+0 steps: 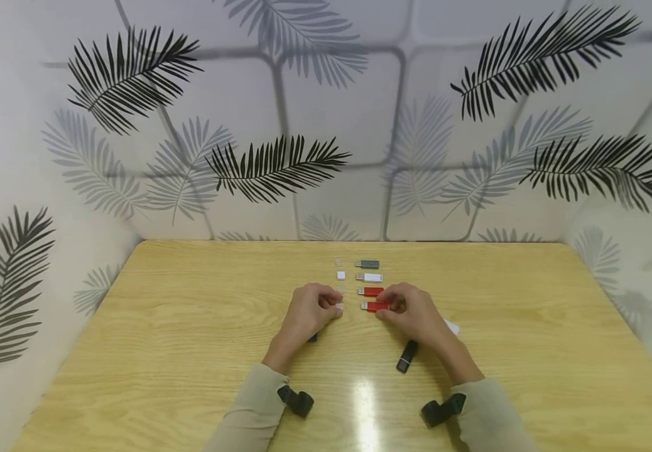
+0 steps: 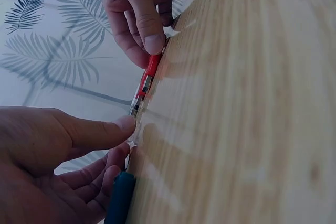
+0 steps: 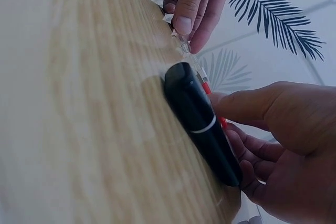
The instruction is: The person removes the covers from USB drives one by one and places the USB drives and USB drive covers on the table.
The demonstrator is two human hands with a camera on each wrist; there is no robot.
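Thumb and fingertips of my left hand (image 1: pixel 307 309) pinch a small clear cap (image 2: pixel 133 139) on the table. My right hand (image 1: pixel 414 312) holds the back end of the nearest red USB stick (image 1: pixel 374 306) between thumb and fingers, its metal plug pointing left toward the cap. Another red USB stick (image 1: pixel 370 292) lies just beyond it, then a white USB stick (image 1: pixel 371 277) and a grey USB stick (image 1: pixel 368 264). Left of these, a white cap (image 1: pixel 340 275) and a clear cap (image 1: pixel 338 262) sit in a column beyond my left fingers.
A black USB stick (image 1: pixel 407 356) lies nearer me, below my right hand. Part of a white object (image 1: pixel 451 327) shows beside my right wrist. A dark teal object (image 2: pixel 121 198) lies by my left hand. The wooden table (image 1: pixel 190 351) meets a leaf-patterned backdrop (image 1: pixel 348 201) at its far edge.
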